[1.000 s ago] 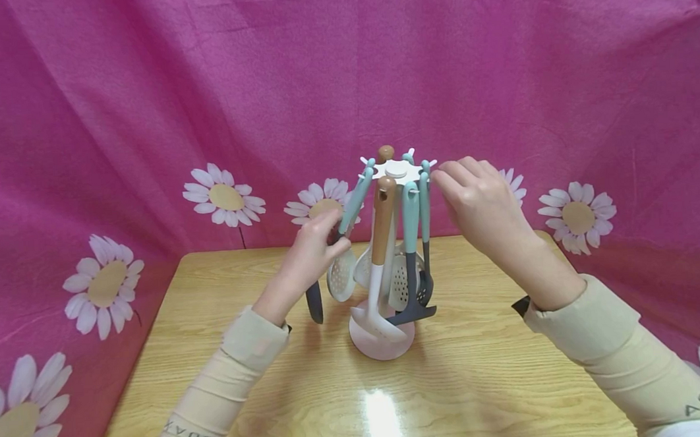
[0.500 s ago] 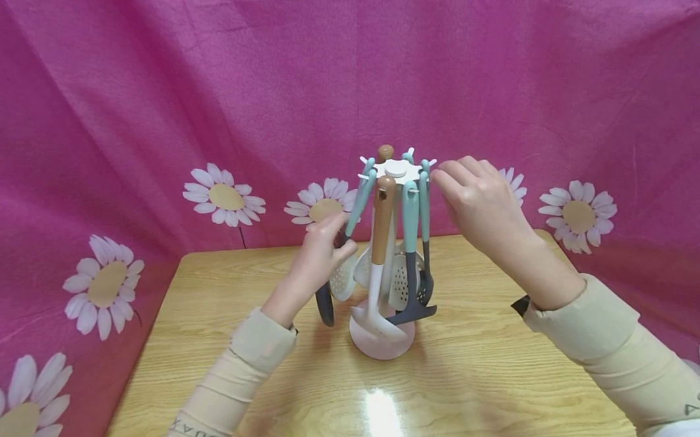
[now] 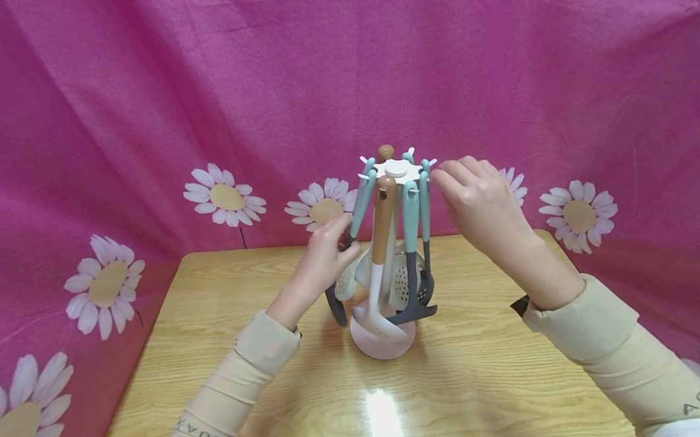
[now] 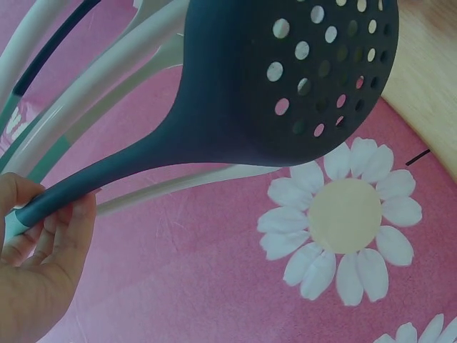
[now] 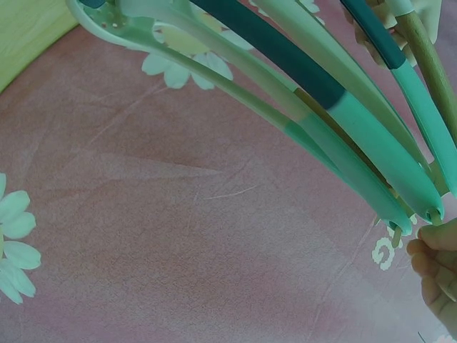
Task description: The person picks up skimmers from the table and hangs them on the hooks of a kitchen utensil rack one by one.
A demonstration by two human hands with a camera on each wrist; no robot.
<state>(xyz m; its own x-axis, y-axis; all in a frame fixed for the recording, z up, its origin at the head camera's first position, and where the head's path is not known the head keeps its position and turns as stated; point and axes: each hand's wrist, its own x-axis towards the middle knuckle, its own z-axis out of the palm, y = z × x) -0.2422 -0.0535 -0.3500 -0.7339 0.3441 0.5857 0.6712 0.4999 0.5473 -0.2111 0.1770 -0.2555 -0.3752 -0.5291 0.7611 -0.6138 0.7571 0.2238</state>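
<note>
My left hand (image 3: 319,260) pinches a dark skimmer (image 4: 214,93) at its neck, just below the teal handle. The top of that handle (image 3: 363,201) is at a hook on the left of a rotating utensil rack (image 3: 395,172); whether it is fully on the hook cannot be told. In the left wrist view the skimmer's round, holed head faces the camera. At the rack's right side my right hand (image 3: 482,198) has its fingers curled, and thumb and fingertips pinch a hook end (image 5: 437,216) in the right wrist view.
Several other utensils hang around the rack: a white ladle (image 3: 379,322) with a wood-coloured handle, a dark turner (image 3: 414,307) and a pale skimmer (image 3: 399,282). The rack's pink round base (image 3: 383,347) stands on a wooden table (image 3: 483,370). A pink flowered cloth (image 3: 295,83) hangs behind.
My left hand has moved right, toward the rack, and the skimmer has swung inward with it, hanging closer to the other utensils. My right hand has stayed in place.
</note>
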